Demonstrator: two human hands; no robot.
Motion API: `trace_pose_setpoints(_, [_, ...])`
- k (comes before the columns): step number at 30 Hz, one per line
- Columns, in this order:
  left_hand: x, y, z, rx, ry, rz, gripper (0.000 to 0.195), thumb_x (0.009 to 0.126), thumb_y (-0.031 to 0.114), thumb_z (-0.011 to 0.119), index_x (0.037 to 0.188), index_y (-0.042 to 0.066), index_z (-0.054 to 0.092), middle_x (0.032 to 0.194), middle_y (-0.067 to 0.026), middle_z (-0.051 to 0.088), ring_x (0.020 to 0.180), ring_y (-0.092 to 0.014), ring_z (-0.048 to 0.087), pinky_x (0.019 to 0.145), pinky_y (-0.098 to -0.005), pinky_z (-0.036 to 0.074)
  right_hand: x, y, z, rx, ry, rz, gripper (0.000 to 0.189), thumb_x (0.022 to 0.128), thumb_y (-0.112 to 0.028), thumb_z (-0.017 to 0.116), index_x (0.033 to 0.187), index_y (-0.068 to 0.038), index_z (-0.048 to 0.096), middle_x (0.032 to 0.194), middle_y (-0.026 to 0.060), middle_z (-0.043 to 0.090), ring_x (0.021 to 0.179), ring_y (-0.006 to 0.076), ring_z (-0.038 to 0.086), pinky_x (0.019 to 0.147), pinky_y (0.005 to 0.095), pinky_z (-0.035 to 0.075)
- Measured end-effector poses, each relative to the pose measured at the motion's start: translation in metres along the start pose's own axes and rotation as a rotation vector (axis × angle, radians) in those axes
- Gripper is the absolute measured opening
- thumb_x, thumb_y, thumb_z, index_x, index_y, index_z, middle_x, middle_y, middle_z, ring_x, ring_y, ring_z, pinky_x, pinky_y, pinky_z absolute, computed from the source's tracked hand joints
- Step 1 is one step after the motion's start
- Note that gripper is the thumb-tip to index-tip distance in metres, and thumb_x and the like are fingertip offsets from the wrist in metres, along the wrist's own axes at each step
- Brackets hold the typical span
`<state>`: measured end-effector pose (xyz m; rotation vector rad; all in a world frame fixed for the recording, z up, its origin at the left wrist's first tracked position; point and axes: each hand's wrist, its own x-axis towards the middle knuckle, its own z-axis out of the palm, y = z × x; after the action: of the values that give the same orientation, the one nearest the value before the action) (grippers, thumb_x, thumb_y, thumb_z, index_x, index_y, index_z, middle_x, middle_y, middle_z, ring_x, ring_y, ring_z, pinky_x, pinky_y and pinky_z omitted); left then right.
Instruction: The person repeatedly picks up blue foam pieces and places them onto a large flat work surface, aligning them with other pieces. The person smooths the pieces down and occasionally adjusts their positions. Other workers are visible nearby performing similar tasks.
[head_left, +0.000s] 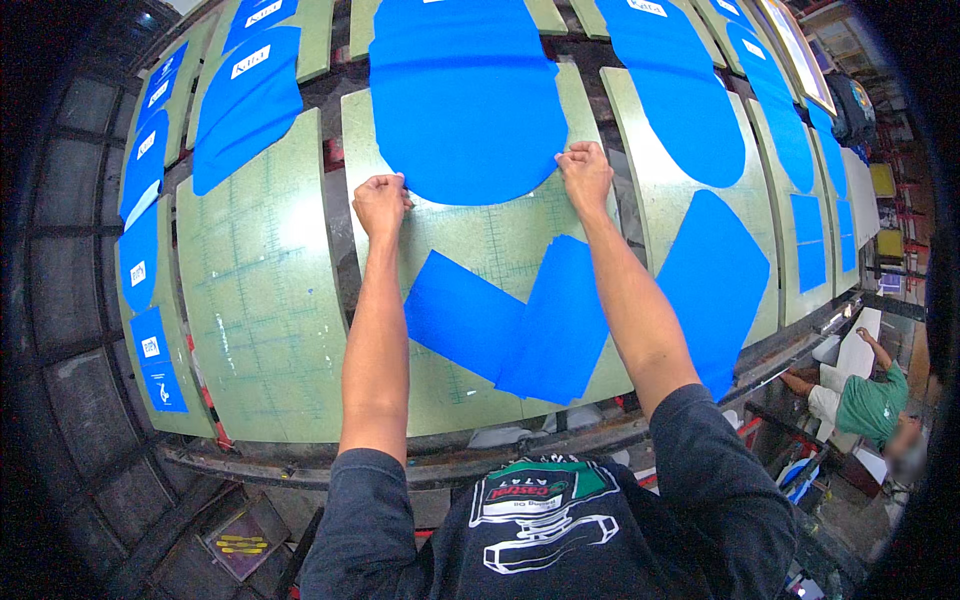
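A large blue fabric panel (469, 127) with a rounded near edge is spread over a green board (450, 232) in front of me. At the left end of that curve, my left hand (381, 204) pinches the rim between thumb and fingers. My right hand (588, 176) grips the opposite side, slightly farther from me. The panel's far end runs out of the picture. Between my forearms lie a blue rectangular piece (461, 315) and a stack of blue rectangles (559, 322), touching and set at an angle to each other.
Right of me, another rounded blue panel (686, 112) and a blue piece (716, 270) lie on neighbouring boards. Printed blue panels (251, 105) lie to the left. Dark gaps separate the boards. A framed screen (802, 52) rests far right; a person in green (870, 405) sits beyond the table's rail.
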<state>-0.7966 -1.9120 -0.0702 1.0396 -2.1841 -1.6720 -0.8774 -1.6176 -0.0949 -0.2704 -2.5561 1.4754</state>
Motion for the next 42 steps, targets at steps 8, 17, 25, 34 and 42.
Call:
trace_pose_setpoints(8, [0.001,-0.007,0.001,-0.011,0.010,0.024,0.017,0.082,0.013,0.067,0.076,-0.003,0.066,0.061,-0.0084,0.064,0.048,-0.014,0.061,0.046,-0.0266,0.049,-0.005,-0.012,-0.001,-0.051,0.012,-0.036,0.028,0.071,-0.009,0.075,0.093,-0.002,0.060,0.080,0.0101,0.070,0.074,0.0200,0.068,0.071,0.0321,0.052])
trace_pose_setpoints(17, [-0.005,0.001,-0.003,-0.056,0.040,0.027,0.022,0.081,0.016,0.068,0.069,-0.002,0.062,0.057,-0.0071,0.062,0.045,-0.013,0.059,0.043,-0.0261,0.047,-0.011,-0.020,-0.004,-0.034,0.010,-0.010,0.032,0.074,-0.017,0.075,0.098,-0.001,0.060,0.088,0.0108,0.069,0.077,0.0184,0.067,0.072,0.0317,0.051])
trace_pose_setpoints(25, [-0.034,0.029,0.041,0.214,-0.180,0.697,0.029,0.088,0.025,0.058,0.107,0.002,0.062,0.118,-0.0229,0.058,0.111,-0.035,0.055,0.092,-0.0440,0.044,-0.065,-0.054,0.058,-0.420,-0.201,-0.700,0.052,0.083,-0.034,0.060,0.125,-0.005,0.049,0.129,0.0135,0.051,0.122,0.0294,0.043,0.102,0.0525,0.028])
trace_pose_setpoints(34, [0.061,0.025,0.074,0.887,-0.116,0.791,0.068,0.091,0.062,0.034,0.146,0.023,0.033,0.154,-0.0116,0.021,0.143,-0.031,0.016,0.115,-0.0528,0.006,0.038,-0.057,0.080,-0.785,-0.452,-0.830,0.064,0.090,-0.053,0.043,0.145,-0.022,0.033,0.153,0.0102,0.025,0.141,0.0318,0.021,0.112,0.0585,0.011])
trace_pose_setpoints(42, [0.126,0.051,0.097,0.975,-0.122,0.770,0.059,0.094,0.056,0.027,0.146,0.028,0.031,0.154,-0.0102,0.022,0.143,-0.029,0.018,0.115,-0.0540,0.007,0.099,-0.024,0.099,-0.654,-0.059,-0.732,0.064,0.088,-0.058,0.046,0.139,-0.020,0.042,0.145,0.0139,0.036,0.134,0.0349,0.031,0.104,0.0633,0.021])
